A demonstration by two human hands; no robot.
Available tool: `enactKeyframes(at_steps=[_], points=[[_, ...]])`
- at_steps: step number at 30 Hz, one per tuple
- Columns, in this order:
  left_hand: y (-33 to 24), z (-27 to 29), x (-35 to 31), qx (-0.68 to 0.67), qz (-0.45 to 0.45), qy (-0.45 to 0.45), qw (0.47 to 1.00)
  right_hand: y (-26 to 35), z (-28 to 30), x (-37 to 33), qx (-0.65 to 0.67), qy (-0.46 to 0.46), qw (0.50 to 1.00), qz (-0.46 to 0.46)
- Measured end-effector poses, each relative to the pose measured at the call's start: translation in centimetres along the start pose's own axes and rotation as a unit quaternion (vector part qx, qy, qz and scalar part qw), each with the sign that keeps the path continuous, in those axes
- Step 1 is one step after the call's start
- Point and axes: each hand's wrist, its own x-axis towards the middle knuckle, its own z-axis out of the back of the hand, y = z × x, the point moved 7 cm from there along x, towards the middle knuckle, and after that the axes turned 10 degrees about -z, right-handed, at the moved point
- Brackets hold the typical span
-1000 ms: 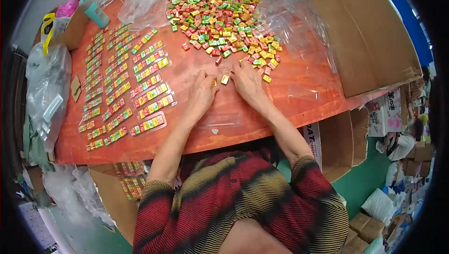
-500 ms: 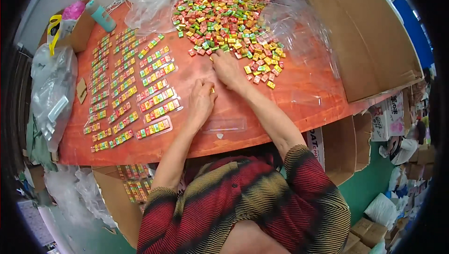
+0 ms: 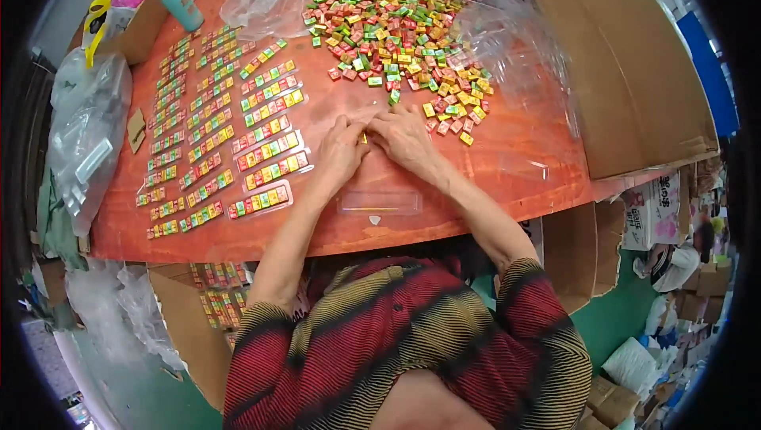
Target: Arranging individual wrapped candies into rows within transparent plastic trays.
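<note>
My left hand and my right hand meet over the middle of the table, fingertips together. Between them a small yellow block peeks out, pinched in my left fingers. My right fingers are closed against it; anything else they hold is hidden. Beyond the hands spreads a big pile of small red, green and yellow blocks. Close to my body lies a clear plastic tray with no blocks in it. Left of my hands, filled trays of blocks lie in slanting columns.
A tall cardboard box stands at the right edge of the red table. Clear plastic film flanks the pile. At the far left are a light-blue bottle and a plastic bag. An open carton sits below the table.
My right hand has drawn back from the pile's near edge to meet my left hand. My left hand has shifted slightly up and right. The whole view has tilted a little.
</note>
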Motion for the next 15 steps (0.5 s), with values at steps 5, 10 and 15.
enactKeyframes(at_steps=[5,10,15], points=[[-0.1,-0.4,-0.1,-0.007,-0.019,0.007,1.000,-2.1,1.6,-1.8,0.088,-0.077,0.992,-0.043],[0.0,-0.5,-0.3,0.018,-0.009,-0.002,1.000,-0.8,0.4,-1.1,0.029,0.000,0.999,-0.020],[0.2,-0.2,-0.9,0.030,-0.012,-0.036,0.999,-1.4,0.1,-2.2,-0.018,0.030,0.999,-0.038]])
